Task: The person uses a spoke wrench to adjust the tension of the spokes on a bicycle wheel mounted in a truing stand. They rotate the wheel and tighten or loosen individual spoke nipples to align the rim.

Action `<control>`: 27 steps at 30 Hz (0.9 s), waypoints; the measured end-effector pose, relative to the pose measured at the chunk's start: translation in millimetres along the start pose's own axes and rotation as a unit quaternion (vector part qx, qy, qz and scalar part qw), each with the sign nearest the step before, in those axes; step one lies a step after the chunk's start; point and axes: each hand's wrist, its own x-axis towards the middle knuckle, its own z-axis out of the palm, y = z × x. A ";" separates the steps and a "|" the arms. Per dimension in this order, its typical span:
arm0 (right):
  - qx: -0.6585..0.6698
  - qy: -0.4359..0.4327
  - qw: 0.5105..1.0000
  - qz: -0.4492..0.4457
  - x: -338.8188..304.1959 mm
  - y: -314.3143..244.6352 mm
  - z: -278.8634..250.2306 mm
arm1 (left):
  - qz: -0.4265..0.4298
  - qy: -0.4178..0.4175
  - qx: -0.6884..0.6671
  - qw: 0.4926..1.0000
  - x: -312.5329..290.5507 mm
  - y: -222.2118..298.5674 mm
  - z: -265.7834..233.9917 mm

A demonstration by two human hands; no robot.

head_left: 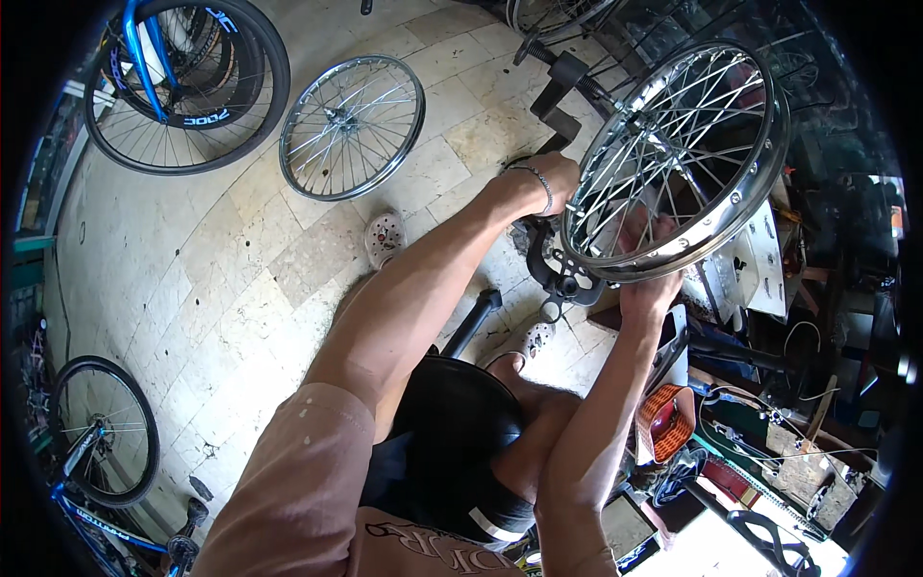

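A bare silver bicycle wheel, with a shiny rim and many spokes, is mounted without a tire on a black truing stand. My left hand is closed at the rim's left edge; its fingers are turned away, so what they grip cannot be made out. From below, my right hand reaches round the near part of the rim. Its curled fingers show partly through the spokes. The stand's lower arm stands just below my left hand.
Another bare wheel lies on the tiled floor. A tired wheel with a blue fork stands at far left, and a blue bicycle at lower left. Tools, cables and an orange basket crowd the right. A black seat is beneath me.
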 end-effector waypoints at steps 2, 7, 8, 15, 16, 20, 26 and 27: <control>-0.149 -0.050 0.987 0.023 8.5 27.1 -39.3 | 0.025 -0.017 -0.060 0.998 -5.2 -1.9 -7.1; -0.138 -0.083 0.981 0.109 2.8 35.6 -37.9 | 0.049 -0.065 -0.071 0.994 -7.9 0.0 1.0; -0.136 -0.107 0.980 0.102 4.3 37.1 -41.4 | 0.046 -0.059 -0.068 0.995 -8.0 1.0 1.9; -0.176 -0.141 0.965 0.130 5.1 29.0 -43.2 | 0.120 -0.035 -0.085 0.989 4.1 -12.0 16.3; -0.172 -0.138 0.968 0.121 1.7 26.3 -37.3 | 0.121 -0.041 -0.106 0.986 5.9 -16.6 19.2; -0.222 -0.120 0.963 0.095 -6.2 22.8 -29.9 | 0.112 -0.101 -0.205 0.967 9.4 -25.6 20.9; -0.380 -0.189 0.905 -0.036 3.9 28.3 -47.7 | 0.095 -0.152 -0.272 0.946 22.6 -30.2 23.5; -0.426 -0.142 0.894 -0.009 3.0 32.6 -46.7 | 0.086 -0.162 -0.279 0.943 20.7 -26.8 20.6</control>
